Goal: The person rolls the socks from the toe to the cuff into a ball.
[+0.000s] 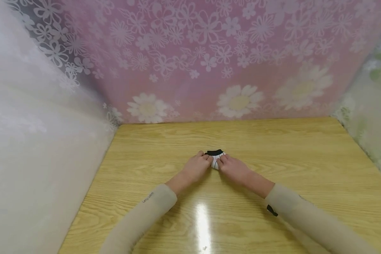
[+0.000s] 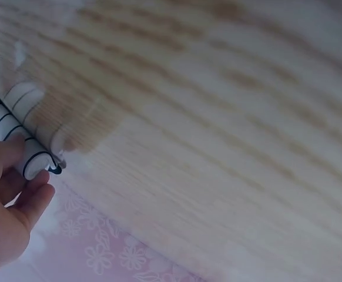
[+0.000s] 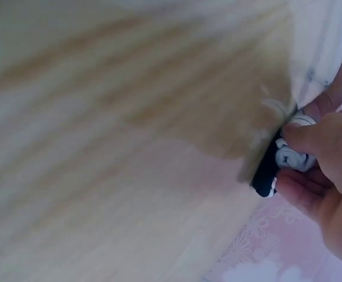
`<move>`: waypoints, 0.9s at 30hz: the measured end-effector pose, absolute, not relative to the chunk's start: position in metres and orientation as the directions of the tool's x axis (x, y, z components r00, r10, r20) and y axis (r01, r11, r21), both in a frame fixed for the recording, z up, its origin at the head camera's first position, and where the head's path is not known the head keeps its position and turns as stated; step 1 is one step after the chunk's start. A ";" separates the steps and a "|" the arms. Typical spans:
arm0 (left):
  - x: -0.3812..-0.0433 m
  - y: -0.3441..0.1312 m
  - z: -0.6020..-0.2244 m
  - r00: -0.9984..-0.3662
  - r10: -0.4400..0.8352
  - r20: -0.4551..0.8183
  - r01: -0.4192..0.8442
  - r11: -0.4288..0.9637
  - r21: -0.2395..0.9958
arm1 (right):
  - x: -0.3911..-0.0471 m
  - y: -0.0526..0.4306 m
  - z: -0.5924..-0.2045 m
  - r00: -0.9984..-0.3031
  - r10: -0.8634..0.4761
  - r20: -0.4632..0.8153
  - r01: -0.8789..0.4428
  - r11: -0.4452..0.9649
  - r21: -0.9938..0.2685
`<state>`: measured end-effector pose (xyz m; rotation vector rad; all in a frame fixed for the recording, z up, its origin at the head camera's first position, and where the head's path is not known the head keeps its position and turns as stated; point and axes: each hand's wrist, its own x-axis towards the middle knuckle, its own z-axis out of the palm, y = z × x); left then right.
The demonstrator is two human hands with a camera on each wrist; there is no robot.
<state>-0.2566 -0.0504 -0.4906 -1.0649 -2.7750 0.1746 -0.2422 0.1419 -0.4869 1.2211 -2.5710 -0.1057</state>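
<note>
A small white sock [image 1: 214, 163] with thin dark stripes and a black cuff [image 1: 215, 152] lies on the wooden table between both hands. Its near part is rolled up; the right wrist view shows the spiral end of the roll [image 3: 293, 158]. My left hand [image 1: 197, 165] pinches the left end of the roll between thumb and fingers. At the right end, my right hand [image 1: 235, 170] grips it the same way, thumb on the near side. In the left wrist view the striped roll [image 2: 6, 126] is partly covered by the thumb.
The wood-grain table [image 1: 139, 148] runs back to a pink flowered curtain [image 1: 190, 84]. Pale sheets hang along the left side [image 1: 44, 141] and the right side [image 1: 371, 106]. A bright light reflection shows on the table nearer the body.
</note>
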 end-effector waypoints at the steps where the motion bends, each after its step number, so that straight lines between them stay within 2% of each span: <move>1: -0.257 -0.051 -0.491 -0.735 0.669 0.111 0.653 0.742 -0.154 | -0.244 0.142 -0.487 -0.616 -0.759 0.210 -0.748 0.647 0.144; 5: -0.258 -0.053 -0.493 -0.727 0.674 0.132 0.658 0.739 -0.147 | -0.253 0.147 -0.485 -0.689 -0.713 0.127 -0.725 0.675 -0.138; 8: -0.257 -0.053 -0.493 -0.727 0.668 0.159 0.649 0.744 -0.160 | -0.258 0.149 -0.486 -0.722 -0.684 0.100 -0.681 0.678 -0.276; 15: -0.255 -0.050 -0.487 -0.748 0.651 0.128 0.628 0.757 -0.178 | -0.265 0.143 -0.485 -0.799 -0.599 0.062 -0.551 0.685 -0.477; 23: -0.255 -0.051 -0.493 -0.665 0.719 0.202 0.685 0.695 -0.219 | -0.273 0.147 -0.482 -0.880 -0.476 0.006 -0.359 0.656 -0.663; 27: -0.258 -0.050 -0.493 -0.667 0.717 0.201 0.674 0.696 -0.246 | -0.273 0.155 -0.479 -0.912 -0.406 -0.064 -0.233 0.639 -0.733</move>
